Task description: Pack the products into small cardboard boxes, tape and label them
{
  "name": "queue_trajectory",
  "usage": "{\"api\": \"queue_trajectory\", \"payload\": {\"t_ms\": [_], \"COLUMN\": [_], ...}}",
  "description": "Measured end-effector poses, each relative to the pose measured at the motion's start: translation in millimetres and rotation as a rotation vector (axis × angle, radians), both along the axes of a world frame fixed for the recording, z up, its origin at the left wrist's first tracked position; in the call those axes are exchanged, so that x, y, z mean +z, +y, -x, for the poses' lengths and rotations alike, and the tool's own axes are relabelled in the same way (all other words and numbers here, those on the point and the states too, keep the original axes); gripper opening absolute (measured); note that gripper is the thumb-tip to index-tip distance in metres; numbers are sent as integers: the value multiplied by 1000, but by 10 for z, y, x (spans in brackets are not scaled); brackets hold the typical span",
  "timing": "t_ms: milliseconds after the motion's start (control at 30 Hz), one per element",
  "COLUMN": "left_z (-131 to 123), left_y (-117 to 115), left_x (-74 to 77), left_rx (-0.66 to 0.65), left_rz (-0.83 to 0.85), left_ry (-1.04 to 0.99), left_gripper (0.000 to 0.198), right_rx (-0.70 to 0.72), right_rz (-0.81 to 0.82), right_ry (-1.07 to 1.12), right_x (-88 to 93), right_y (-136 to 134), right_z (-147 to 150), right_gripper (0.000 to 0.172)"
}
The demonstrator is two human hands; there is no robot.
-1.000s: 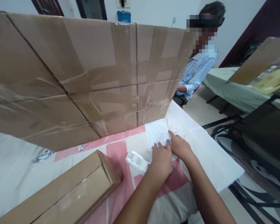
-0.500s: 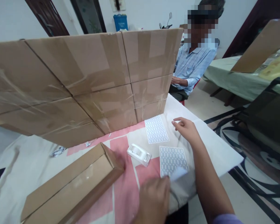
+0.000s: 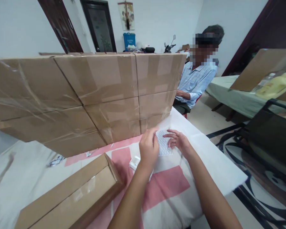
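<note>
My left hand [image 3: 149, 149] is closed at the left edge of a white sheet of small outlined labels [image 3: 163, 146], its fingertips partly hidden. The sheet is printed with rows of rounded blue-grey outlines. At its right side is my right hand [image 3: 180, 143], fingers apart and slightly bent, holding nothing. Below my left wrist, a white plastic device [image 3: 134, 163] lies on the cloth, mostly covered by the forearm. A long closed carton [image 3: 71, 194] sits to the left of my left forearm.
A wall of taped cartons [image 3: 109, 82] stands along the far side of the pink and white cloth [image 3: 166, 187]. Beyond it to the right sits a person [image 3: 195, 79]. A dark folding chair [image 3: 269, 133] is at the right, before a green-covered table [image 3: 224, 86].
My left hand has moved up and away from me, to the far sheet. The nearer label sheet no longer lies at its former spot. My right hand has shifted slightly left, and the view has tilted up.
</note>
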State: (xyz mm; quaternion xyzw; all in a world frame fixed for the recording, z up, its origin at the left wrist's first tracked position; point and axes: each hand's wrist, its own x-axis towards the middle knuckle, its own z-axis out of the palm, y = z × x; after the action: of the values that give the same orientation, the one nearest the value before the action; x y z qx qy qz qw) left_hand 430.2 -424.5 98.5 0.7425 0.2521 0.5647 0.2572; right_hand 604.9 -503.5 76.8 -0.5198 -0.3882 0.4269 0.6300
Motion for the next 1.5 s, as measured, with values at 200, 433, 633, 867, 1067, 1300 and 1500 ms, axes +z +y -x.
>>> {"api": "queue_trajectory", "payload": {"t_ms": [200, 433, 633, 867, 1067, 1300, 1500], "left_z": [-142, -41, -28, -91, -27, 4, 13], "left_y": [5, 52, 228, 214, 252, 243, 201], "left_x": [-427, -230, -90, -198, -219, -228, -227], "left_rx": [-72, -113, -428, -281, -238, -228, -235], "left_rz": [-39, 317, 1251, 1100, 1012, 955, 873], "left_ry": [265, 89, -305, -277, -236, -258, -196], "left_gripper": [24, 63, 55, 76, 73, 67, 48], "right_rx": [-13, -190, -217, -224, -203, -78, -94], "right_rz": [102, -24, -26, 117, 96, 118, 81], "right_ry": [275, 259, 243, 220, 201, 145, 158], "right_x": [-71, -82, -59, -166, -150, -182, -165], "right_y": [50, 57, 50, 93, 117, 98, 115], "right_z": [10, -12, 17, 83, 132, 117, 119], "right_gripper": [32, 26, 28, 28, 30, 24, 26]}}
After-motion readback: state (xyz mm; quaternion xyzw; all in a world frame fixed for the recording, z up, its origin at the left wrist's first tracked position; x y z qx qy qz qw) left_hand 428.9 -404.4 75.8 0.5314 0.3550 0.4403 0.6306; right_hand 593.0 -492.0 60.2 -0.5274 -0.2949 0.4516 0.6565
